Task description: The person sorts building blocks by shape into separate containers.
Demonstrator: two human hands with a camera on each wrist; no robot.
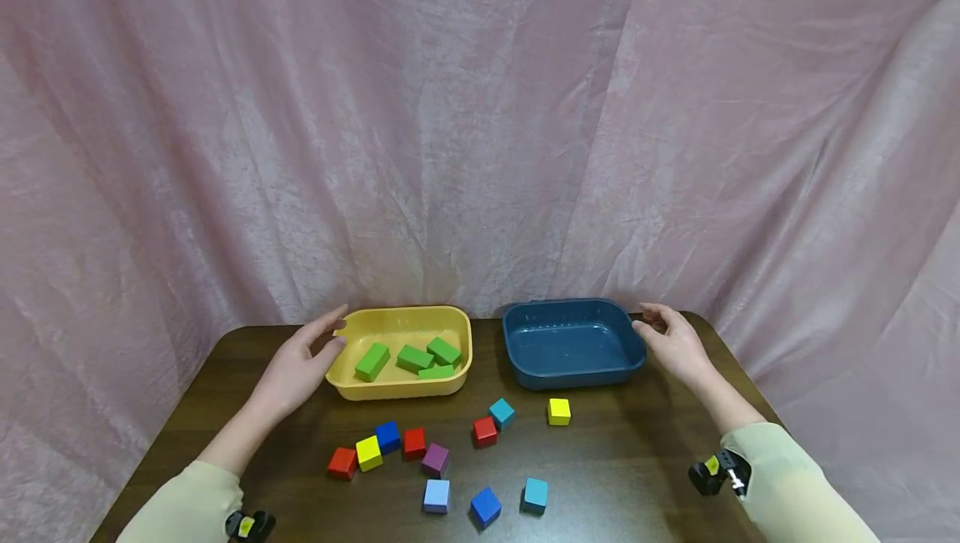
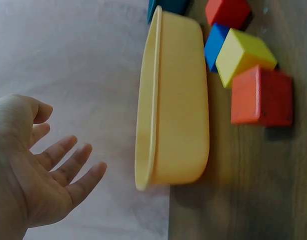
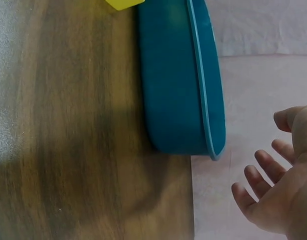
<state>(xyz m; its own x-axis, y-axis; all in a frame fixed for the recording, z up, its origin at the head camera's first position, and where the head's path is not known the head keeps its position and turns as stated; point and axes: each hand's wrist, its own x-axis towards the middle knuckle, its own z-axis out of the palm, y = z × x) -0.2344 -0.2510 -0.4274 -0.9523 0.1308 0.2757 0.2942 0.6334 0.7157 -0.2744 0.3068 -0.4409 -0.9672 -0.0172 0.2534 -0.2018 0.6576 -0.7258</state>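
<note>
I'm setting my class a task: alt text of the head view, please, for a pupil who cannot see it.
A person's left hand is beside a yellow tray of four green blocks, the right hand beside a blue tray. Eleven cubes lie nearer on a table; a pink curtain hangs behind.

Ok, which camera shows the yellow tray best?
The head view: it looks down into nearly the whole yellow tray, showing the green blocks inside. The left wrist view catches mostly its outer wall and rim, with the blocks hidden; the right wrist view doesn't show it.
</note>
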